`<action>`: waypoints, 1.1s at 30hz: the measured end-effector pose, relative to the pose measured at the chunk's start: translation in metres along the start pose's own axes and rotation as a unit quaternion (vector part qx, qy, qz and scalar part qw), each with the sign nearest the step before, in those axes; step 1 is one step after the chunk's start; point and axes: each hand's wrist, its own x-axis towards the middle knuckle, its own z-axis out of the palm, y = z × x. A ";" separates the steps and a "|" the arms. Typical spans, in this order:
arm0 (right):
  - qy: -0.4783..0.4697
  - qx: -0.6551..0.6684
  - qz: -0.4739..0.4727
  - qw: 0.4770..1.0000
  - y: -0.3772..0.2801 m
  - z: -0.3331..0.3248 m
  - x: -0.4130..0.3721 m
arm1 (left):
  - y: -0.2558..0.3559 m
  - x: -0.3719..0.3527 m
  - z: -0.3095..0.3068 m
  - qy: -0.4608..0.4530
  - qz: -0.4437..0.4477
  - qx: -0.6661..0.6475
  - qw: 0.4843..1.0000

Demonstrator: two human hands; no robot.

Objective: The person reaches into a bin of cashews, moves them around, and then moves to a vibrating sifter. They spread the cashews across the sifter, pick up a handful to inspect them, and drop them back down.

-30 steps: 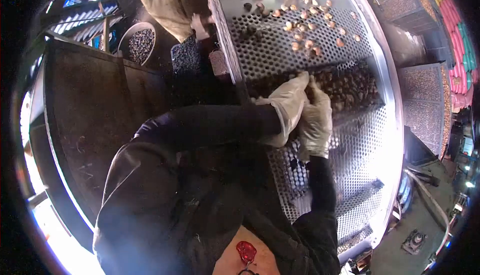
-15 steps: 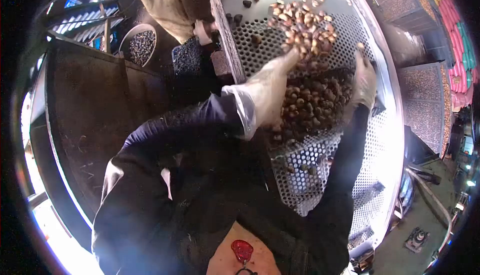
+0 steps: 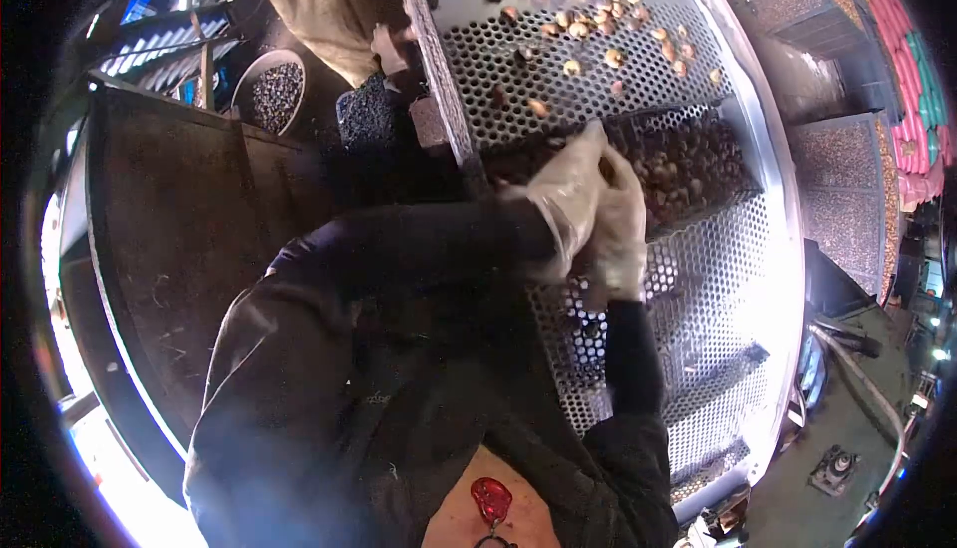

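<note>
Both gloved hands meet, pressed side by side, over the perforated steel tray [image 3: 718, 279]. The left hand [image 3: 566, 189] and right hand [image 3: 620, 224] are curled inward, but whether they enclose any nuts cannot be told. The heap of dark nuts [image 3: 693, 164] touches their fingertips and stretches away as a band towards the tray's right rim. The right hand lies nearer to it. Paler loose nuts [image 3: 588, 24] lie scattered beyond.

bowl of dark kernels [image 3: 271, 92] | dark crate [image 3: 367, 117] beside it | stacked pink sacks [image 3: 909, 69]
</note>
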 end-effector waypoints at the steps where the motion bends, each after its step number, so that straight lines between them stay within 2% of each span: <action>1: 0.003 -0.034 0.007 0.999 -0.008 0.000 0.005 | 0.021 -0.018 0.017 0.010 0.044 0.076 0.996; 2: 0.008 -0.195 0.036 0.980 -0.040 0.000 0.025 | 0.018 0.020 0.004 -0.051 0.046 0.055 0.996; 3: 0.047 -0.154 0.031 0.986 -0.068 0.010 0.028 | 0.018 0.057 -0.007 -0.091 0.169 0.181 0.965; 4: -0.011 -0.027 -0.175 0.984 -0.032 -0.012 0.058 | 0.056 0.024 0.026 -0.066 0.075 0.093 0.991; 5: -0.076 0.050 -0.026 0.995 -0.095 -0.010 0.032 | 0.081 0.011 0.043 -0.060 0.035 0.079 0.994; 7: 0.061 0.006 0.006 0.998 -0.130 -0.002 0.038 | 0.108 -0.010 0.053 -0.036 -0.028 0.117 0.992; 8: 0.116 -0.066 -0.011 0.991 -0.133 -0.013 0.047 | 0.118 -0.027 0.056 -0.016 -0.063 0.145 0.987; 10: 0.189 -0.132 0.094 0.968 -0.146 -0.043 0.065 | 0.131 -0.057 0.055 0.036 -0.138 0.205 0.968; 12: 0.191 -0.343 0.021 0.920 -0.071 -0.130 0.119 | 0.131 -0.076 0.054 0.063 -0.203 0.233 0.949; 14: 0.213 -0.476 0.111 0.846 0.003 -0.192 0.155 | 0.128 -0.082 0.058 0.032 -0.242 0.225 0.943; 15: 0.186 -0.397 0.147 0.887 0.001 -0.173 0.136 | 0.106 -0.079 0.028 -0.071 -0.218 0.184 0.956; 16: 0.141 -0.500 0.115 0.846 0.000 -0.160 0.123 | 0.075 -0.053 0.004 -0.102 -0.199 0.171 0.959; 17: 0.150 -0.501 0.089 0.848 -0.006 -0.131 0.103 | 0.044 -0.028 -0.020 -0.133 -0.181 0.156 0.962; 20: 0.091 -0.435 0.010 0.896 -0.033 -0.050 0.043 | 0.031 -0.048 0.014 0.024 -0.082 0.347 0.934; 22: 0.056 -0.422 0.056 0.903 -0.041 -0.016 0.009 | 0.049 -0.041 0.018 0.031 -0.157 0.250 0.955; 24: 0.000 -0.295 -0.027 0.955 -0.002 -0.017 -0.007 | 0.065 -0.038 0.020 0.037 -0.225 0.151 0.962; 25: 0.032 -0.248 -0.143 0.958 0.017 -0.010 -0.013 | 0.069 -0.035 0.020 0.042 -0.260 0.101 0.959; 26: 0.077 -0.278 -0.132 0.948 0.030 -0.002 -0.007 | 0.061 -0.029 0.019 0.026 -0.210 0.078 0.974; 27: 0.018 -0.296 -0.125 0.947 0.046 -0.012 0.017 | 0.052 -0.022 0.017 0.008 -0.159 0.052 0.986; 28: -0.028 -0.215 -0.125 0.968 0.044 -0.018 0.036 | 0.043 -0.015 0.015 -0.013 -0.110 0.024 0.994; 29: -0.074 -0.132 -0.118 0.981 0.042 -0.024 0.055 | 0.054 -0.026 0.034 -0.016 -0.040 0.077 0.996; 31: -0.084 0.034 -0.145 0.985 -0.016 -0.025 0.056 | 0.074 -0.033 0.056 -0.053 -0.001 0.088 0.995; 32: -0.061 0.012 -0.177 0.982 -0.054 -0.026 0.056 | 0.090 -0.020 0.063 -0.086 -0.031 0.046 0.995; 33: -0.016 0.024 -0.106 0.994 -0.086 -0.029 0.059 | 0.101 -0.013 0.066 -0.119 -0.061 0.002 0.991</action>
